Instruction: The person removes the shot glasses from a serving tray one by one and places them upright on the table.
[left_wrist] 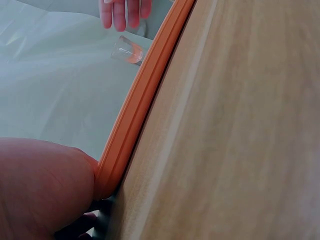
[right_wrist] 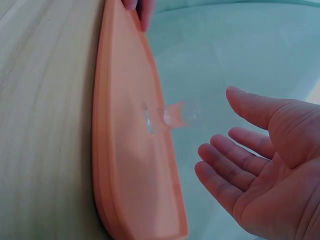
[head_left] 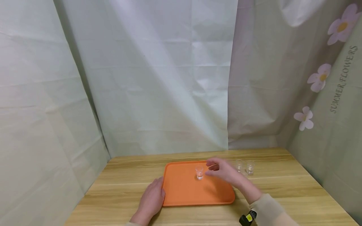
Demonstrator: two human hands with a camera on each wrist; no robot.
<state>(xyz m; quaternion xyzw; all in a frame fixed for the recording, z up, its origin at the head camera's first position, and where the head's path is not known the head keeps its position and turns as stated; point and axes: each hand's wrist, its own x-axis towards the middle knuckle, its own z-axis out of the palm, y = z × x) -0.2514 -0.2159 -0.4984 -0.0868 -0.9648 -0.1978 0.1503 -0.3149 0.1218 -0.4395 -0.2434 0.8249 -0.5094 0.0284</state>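
Observation:
An orange tray [head_left: 181, 191] lies on the wooden table, and my left hand [head_left: 151, 196] holds its left edge, thumb at the rim. On the tray stands a small clear shot glass [head_left: 199, 172], upright, toward the back. Just right of this glass hovers my right hand [head_left: 223, 171], with thumb and fingers spread apart and nothing between them. The right wrist view shows a gap between the fingertips [right_wrist: 202, 150] and the glass [right_wrist: 182, 114]. In the left wrist view, the tray's side [left_wrist: 135, 105] runs up from beside my left hand [left_wrist: 45, 185].
Two more clear shot glasses [head_left: 250, 167] stand together on the table to the right of the tray, partly behind my right forearm. A pale curtain [head_left: 158, 94] hangs behind the table [head_left: 127, 169] and along both sides, with printed flowers on the right.

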